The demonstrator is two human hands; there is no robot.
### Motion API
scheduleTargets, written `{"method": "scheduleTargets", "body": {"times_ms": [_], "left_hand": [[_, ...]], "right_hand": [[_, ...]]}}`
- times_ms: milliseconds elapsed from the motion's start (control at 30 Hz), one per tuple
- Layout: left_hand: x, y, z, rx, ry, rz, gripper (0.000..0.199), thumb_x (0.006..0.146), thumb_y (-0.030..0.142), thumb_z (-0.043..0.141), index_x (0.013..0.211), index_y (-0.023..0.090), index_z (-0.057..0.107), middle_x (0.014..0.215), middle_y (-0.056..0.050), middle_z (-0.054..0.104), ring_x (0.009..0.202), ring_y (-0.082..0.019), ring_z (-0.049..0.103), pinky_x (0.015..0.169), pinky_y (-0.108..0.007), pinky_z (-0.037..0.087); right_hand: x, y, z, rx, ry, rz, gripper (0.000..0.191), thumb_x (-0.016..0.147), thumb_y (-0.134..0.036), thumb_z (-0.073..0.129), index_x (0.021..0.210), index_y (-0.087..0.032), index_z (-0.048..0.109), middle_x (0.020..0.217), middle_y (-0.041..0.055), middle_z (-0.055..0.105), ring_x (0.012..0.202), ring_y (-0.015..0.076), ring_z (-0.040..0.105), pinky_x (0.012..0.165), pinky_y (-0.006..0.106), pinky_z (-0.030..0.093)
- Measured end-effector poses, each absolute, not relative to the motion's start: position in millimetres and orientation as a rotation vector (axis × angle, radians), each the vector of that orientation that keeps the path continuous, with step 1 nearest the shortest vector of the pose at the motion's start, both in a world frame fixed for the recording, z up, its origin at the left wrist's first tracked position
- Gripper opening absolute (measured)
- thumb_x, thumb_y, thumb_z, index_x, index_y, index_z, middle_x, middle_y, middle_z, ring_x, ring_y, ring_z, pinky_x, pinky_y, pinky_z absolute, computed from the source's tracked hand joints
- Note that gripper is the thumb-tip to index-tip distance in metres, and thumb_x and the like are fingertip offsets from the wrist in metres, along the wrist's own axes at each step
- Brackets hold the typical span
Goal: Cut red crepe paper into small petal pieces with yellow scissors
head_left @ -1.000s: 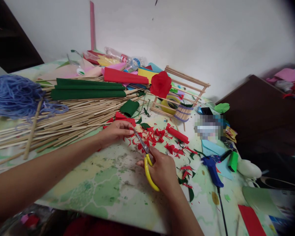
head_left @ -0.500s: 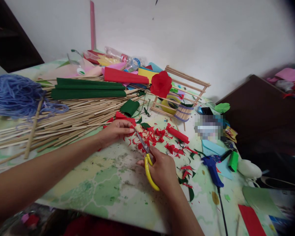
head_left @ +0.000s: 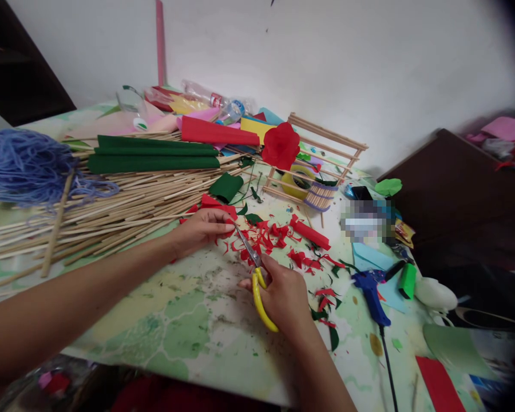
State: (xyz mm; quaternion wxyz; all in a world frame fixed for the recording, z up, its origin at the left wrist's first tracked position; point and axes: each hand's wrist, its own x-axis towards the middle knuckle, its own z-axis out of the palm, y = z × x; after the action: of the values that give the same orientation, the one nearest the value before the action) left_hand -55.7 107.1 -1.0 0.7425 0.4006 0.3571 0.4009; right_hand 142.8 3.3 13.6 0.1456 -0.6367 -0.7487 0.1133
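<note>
- The left hand (head_left: 206,226) has its fingers clamped together on a small red piece (head_left: 230,221), which is mostly hidden; I judge that this tight pinch steadies it for the blades.
- The right hand (head_left: 285,286) has its fingers closed around the yellow handles of the scissors (head_left: 256,262), whose tips point to 11 o'clock, beside the left fingertips, probably for fine control. How far the blades are open, I cannot tell.
- From the scissors, red paper scraps (head_left: 268,237) lie at 1 o'clock on the tabletop (head_left: 184,337), just under the work, so it seems that offcuts collect there.
- A red paper roll (head_left: 311,233) rests at 2 o'clock, probably to be within easy reach.
- The blue glue gun (head_left: 372,293) lies between 3 and 4 o'clock, apart from the cutting, perhaps for safety.
- Wooden sticks (head_left: 141,209) spread at 10 o'clock, and green crepe paper (head_left: 154,154) lies over them, maybe to save space.
- A red paper flower (head_left: 280,147) is near 12 o'clock, by a wooden-stick frame (head_left: 328,132).
</note>
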Motion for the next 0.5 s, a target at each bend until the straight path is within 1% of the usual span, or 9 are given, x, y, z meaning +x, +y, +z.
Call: {"method": "scheduleTargets", "body": {"times_ms": [133,267,400,500], "left_hand": [[-55.7,106.8,0.0,0.893,0.796,0.869,0.013,0.060,0.019,0.077,0.066,0.013,0.067,0.058,0.000,0.061,0.052,-0.009,0.052,0.050,-0.020,0.039],[-55.9,106.7,-0.3,0.896,0.793,0.858,0.015,0.058,0.019,0.078,0.067,0.012,0.067,0.059,0.000,0.063,0.055,-0.009,0.054,0.054,-0.020,0.041],[-56.4,106.6,-1.7,0.907,0.789,0.847,0.016,0.058,0.019,0.078,0.068,0.012,0.068,0.061,-0.001,0.064,0.056,-0.010,0.056,0.055,-0.022,0.042],[-56.8,105.9,-1.6,0.924,0.796,0.827,0.015,0.059,0.019,0.078,0.068,0.013,0.068,0.060,-0.001,0.065,0.056,-0.010,0.056,0.054,-0.021,0.042]], "right_hand": [[143.2,3.8,14.2,-1.843,-2.190,0.233,0.031,0.080,-0.051,0.055,0.096,-0.024,0.061,0.071,0.0000,0.068,0.057,0.0141,0.058,0.052,0.022,0.027],[143.8,4.4,14.9,-1.847,-2.209,0.211,0.034,0.079,-0.053,0.056,0.096,-0.024,0.061,0.070,-0.0001,0.067,0.058,0.0151,0.059,0.053,0.023,0.027],[144.2,4.9,14.8,-1.847,-2.210,0.190,0.038,0.079,-0.051,0.055,0.106,-0.024,0.061,0.070,-0.0001,0.066,0.060,0.0161,0.060,0.054,0.024,0.028],[144.2,5.0,14.5,-1.844,-2.216,0.183,0.040,0.079,-0.049,0.056,0.110,-0.025,0.060,0.071,0.0004,0.067,0.060,0.0160,0.060,0.054,0.024,0.028]]}}
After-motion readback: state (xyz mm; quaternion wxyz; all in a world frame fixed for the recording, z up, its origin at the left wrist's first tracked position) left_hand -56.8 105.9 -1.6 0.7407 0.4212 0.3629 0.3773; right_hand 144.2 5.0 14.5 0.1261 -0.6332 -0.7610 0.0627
